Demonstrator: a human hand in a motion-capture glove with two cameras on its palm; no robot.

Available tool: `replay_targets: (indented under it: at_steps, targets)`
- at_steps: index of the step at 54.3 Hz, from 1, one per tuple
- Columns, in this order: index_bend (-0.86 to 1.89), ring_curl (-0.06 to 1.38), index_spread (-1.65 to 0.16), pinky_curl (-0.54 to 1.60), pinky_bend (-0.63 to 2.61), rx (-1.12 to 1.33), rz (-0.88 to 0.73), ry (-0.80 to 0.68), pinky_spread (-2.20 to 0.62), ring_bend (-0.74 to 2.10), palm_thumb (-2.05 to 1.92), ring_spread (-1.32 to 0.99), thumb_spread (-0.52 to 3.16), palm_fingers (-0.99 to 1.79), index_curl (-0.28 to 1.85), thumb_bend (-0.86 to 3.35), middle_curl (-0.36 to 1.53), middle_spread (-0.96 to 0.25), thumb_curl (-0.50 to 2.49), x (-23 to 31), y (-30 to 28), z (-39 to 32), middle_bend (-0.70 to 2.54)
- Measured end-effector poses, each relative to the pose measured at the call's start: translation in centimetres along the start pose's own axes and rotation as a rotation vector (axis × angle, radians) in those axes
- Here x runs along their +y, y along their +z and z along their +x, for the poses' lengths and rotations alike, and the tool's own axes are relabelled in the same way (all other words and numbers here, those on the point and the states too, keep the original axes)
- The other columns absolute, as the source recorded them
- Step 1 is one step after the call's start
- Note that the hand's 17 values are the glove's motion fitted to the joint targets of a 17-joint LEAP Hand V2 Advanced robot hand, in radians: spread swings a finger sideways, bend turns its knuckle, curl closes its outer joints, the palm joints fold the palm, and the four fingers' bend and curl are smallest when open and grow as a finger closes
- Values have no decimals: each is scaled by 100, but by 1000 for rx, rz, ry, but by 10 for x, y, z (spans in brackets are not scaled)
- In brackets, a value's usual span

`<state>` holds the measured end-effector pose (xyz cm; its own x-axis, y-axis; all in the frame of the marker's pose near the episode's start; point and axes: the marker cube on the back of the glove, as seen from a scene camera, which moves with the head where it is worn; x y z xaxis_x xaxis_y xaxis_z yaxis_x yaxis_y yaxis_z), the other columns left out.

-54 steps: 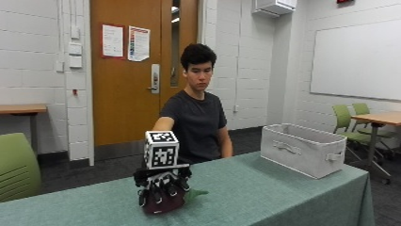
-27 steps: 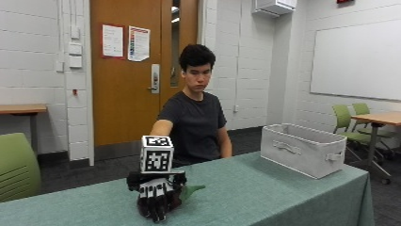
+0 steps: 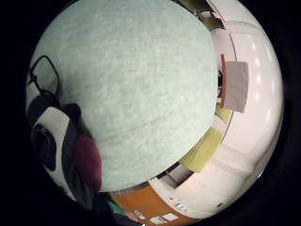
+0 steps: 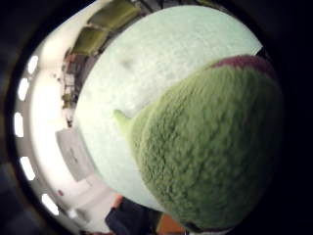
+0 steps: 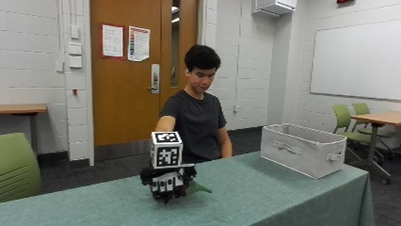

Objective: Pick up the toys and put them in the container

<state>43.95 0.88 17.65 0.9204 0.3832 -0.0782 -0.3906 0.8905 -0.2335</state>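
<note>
In the outside view my gloved right hand (image 5: 166, 184) is low over the left part of the green table (image 5: 282, 197), fingers pointing down and curled round a plush toy. Only the toy's green leafy tip (image 5: 199, 188) sticks out beside the glove. In the thumb side palm view the green plush (image 4: 205, 147) with a purple edge fills the space close to the palm. A purple bit of the toy (image 3: 87, 162) shows beside the glove in the little finger side view. The white fabric container (image 5: 304, 148) stands at the table's right end, well away from the hand.
A green chair (image 5: 15, 169) stands at the left by the table's edge. More green chairs (image 5: 351, 122) and another table lie behind the container. The green tablecloth (image 3: 131, 80) stretches bare between hand and container.
The fingers have curled down over the purple and green toy, hiding its body. The hand with the toy now sits slightly higher than half a second ago.
</note>
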Motion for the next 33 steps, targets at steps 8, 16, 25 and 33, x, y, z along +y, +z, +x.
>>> replay_targets:
  at_steps: [8,16,25,33]
  targets:
    - [56,54,-38,34,80,17,47,-90,-44,112,65,-43,76,119,53,18,49,-33,66,17,-46,-24,103]
    - [58,55,-37,36,82,-45,96,-119,-44,116,64,-42,68,116,61,18,53,-32,74,52,-132,-85,107]
    - [57,56,-37,38,85,49,313,-273,-45,118,63,-41,62,112,70,17,55,-31,82,92,-229,-194,108]
    - [52,56,-38,38,86,-6,407,-438,-45,118,60,-41,59,110,77,16,56,-31,88,144,-293,-316,108]
